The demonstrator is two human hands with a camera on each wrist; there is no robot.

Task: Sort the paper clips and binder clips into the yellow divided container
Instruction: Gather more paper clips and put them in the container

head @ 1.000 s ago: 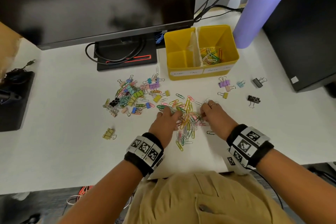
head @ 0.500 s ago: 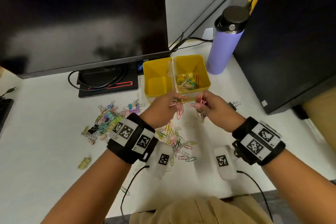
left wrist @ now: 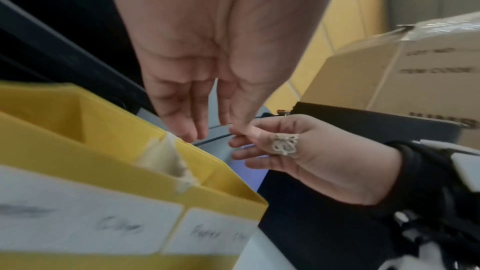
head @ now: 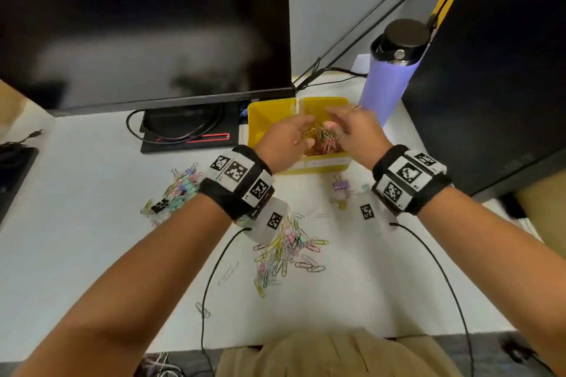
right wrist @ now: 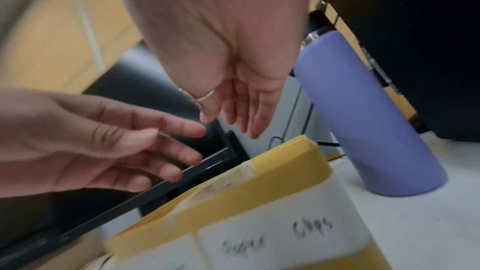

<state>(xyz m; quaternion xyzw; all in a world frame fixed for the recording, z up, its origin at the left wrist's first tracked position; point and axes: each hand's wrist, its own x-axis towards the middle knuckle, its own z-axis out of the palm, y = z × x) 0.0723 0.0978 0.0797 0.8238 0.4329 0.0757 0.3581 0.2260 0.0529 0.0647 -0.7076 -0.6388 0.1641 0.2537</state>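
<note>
From my remote station I see both forearms stretched forward over the white desk (head: 76, 223), each wrist banded in black with printed markers. The left hand (head: 283, 139) and the right hand (head: 356, 131) hang side by side above the right compartment of the yellow divided container (head: 260, 119), palms turned down, fingers straight and loosely spread, nothing pinched in either; both wrist views confirm the fingers (left wrist: 182, 114) of the left hand and the fingers (right wrist: 241, 110) of the right hand are extended and apart, with a ring (left wrist: 285, 144) on the right hand. Between the two hands a tangle of coloured paper clips (head: 324, 139) lies in or just over that right compartment; I cannot tell whether any are in mid-air. The left compartment shows bare yellow wall, and a taped divider (left wrist: 166, 157) separates the two. White handwritten labels (right wrist: 275, 241) front the container. On the desk nearer me, a loose heap of paper clips (head: 284, 248) lies between the forearms, a cluster of binder clips (head: 174, 193) sits left of the left wrist, and a purple binder clip (head: 340, 184) rests just below the container. A lavender bottle (head: 389, 79) stands upright beside the container's right side, with a dark monitor (head: 144, 24) behind.
</note>
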